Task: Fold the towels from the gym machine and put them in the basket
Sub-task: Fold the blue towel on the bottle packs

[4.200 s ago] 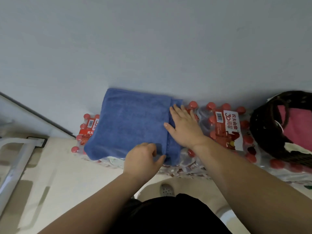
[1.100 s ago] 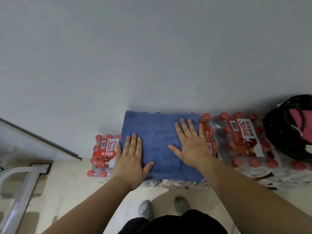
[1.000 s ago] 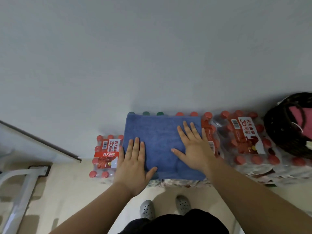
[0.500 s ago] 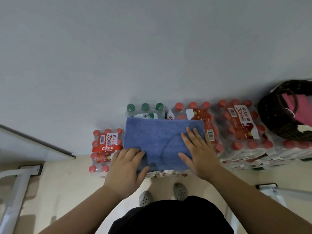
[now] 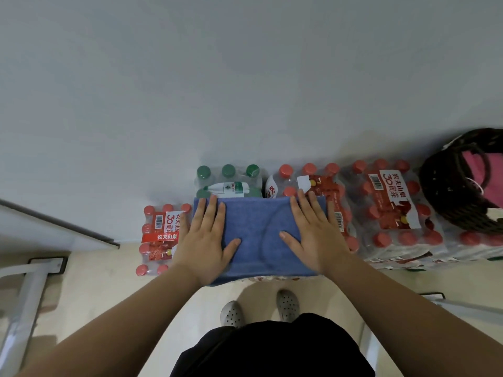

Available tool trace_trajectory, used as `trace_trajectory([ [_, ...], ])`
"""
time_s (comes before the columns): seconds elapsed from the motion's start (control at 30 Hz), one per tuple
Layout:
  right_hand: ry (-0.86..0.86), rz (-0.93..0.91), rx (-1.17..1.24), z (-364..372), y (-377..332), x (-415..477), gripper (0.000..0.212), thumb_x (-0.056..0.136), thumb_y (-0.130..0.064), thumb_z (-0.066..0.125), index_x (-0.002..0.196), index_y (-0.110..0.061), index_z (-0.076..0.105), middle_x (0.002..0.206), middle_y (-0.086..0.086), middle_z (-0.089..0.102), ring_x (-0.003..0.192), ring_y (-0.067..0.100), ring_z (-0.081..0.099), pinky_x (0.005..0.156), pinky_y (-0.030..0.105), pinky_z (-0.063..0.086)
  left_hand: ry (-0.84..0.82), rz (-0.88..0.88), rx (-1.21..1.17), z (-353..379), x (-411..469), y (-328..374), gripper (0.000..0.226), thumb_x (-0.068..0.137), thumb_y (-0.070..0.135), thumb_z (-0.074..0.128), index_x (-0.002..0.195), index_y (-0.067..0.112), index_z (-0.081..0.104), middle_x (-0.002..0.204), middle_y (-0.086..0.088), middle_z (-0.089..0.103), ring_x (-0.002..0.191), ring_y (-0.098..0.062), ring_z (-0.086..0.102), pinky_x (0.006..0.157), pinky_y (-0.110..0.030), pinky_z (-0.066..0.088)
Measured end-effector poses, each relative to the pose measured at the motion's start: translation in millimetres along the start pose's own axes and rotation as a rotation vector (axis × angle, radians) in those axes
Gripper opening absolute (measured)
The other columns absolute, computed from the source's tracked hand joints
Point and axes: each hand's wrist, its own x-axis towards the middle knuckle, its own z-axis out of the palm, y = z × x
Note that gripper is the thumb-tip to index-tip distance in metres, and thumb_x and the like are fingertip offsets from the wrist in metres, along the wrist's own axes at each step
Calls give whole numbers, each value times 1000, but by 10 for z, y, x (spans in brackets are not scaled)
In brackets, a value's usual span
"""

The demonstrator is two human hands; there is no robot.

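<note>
A folded blue towel [image 5: 258,229] lies flat on top of stacked packs of bottled water against the wall. My left hand [image 5: 205,240] presses on the towel's left part with straight, spread fingers. On its right part rests my right hand [image 5: 313,238], also flat with fingers straight. A dark woven basket [image 5: 449,197] stands on the packs at the far right, and a pink towel [image 5: 490,178] shows inside it.
Red-capped water packs [image 5: 389,210] run along the wall to the right. A green-capped pack [image 5: 228,180] sits behind the towel, and a lower red-capped pack [image 5: 160,235] stands at the left. White metal frame parts [image 5: 24,289] stand on the beige floor at left.
The towel went from a wide fold to a shorter one as its far edge came toward me, uncovering the green-capped and red-capped bottles behind. Both hands now lie flat on it.
</note>
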Motion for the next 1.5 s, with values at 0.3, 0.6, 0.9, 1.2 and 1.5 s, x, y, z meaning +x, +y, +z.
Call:
trace_trajectory([
  [0.3,182,-91,115,-98,155,15,57,100,-43,26,143,-16,52,149,0,50,137,23,46,116,41,28,159,7,-61,-212,-31,-17,61,98,48,23,145,17,45,147,-6,48,131,-31,43,109,-52,37],
  [0.6,197,-34,172,-338,264,340,14,91,-28,66,99,-19,72,97,2,65,90,26,55,80,40,48,147,-40,-56,-459,367,-125,18,90,31,57,103,22,66,108,-2,65,95,-27,54,83,-41,46],
  [0.9,-1,-77,118,-503,273,419,10,95,-33,60,99,-24,63,100,-5,52,96,18,45,87,39,45,61,-43,-122,-596,385,-118,12,90,26,56,79,20,54,92,-4,62,83,-25,52,72,-36,45],
  [1.2,343,-143,136,-134,298,-121,16,91,-31,45,87,-21,56,86,-4,57,92,23,53,84,41,43,221,-142,-442,-492,-5,-128,30,91,10,59,120,13,65,104,-12,70,93,-32,62,77,-32,43],
  [1.5,82,-115,269,-398,319,-15,27,91,-20,64,118,-22,66,97,-2,68,95,20,58,88,39,48,142,-155,-392,-468,-29,-215,13,84,12,64,81,16,75,77,-2,66,67,-20,53,58,-26,34],
])
